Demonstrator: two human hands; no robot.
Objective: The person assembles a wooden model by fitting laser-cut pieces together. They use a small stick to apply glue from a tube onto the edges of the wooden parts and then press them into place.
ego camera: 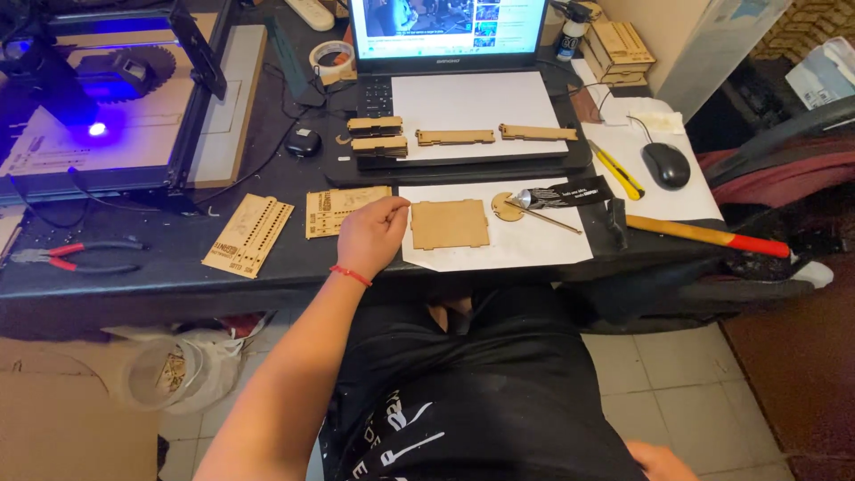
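A: What lay nearest the camera?

B: The right hand (659, 460) rested low on the lap, cut off by the frame edge; whether its grip was spread or pressed together could not be told.

A: And the left hand (370, 235)?

B: It reached to the near edge of the dark surface (160, 276), wearing a red wrist cord (351, 275). Its grip was loosely curled, fingertips touching the left edge of the square wooden panel (450, 224); nothing was lifted.

A: Where was that panel?

B: Flat on a white paper sheet (534, 249), just right of the hand. An engraved wooden card (337, 210) lay just behind the hand; a slotted wooden strip (248, 234) lay further left. A round wooden disc (507, 207) and a black glue tube (563, 193) lay right of the panel.

A: Farther back?

B: Long wooden pieces (455, 137) sat on a laptop (450, 53), with a laser engraver (98, 98) glowing blue at far left.
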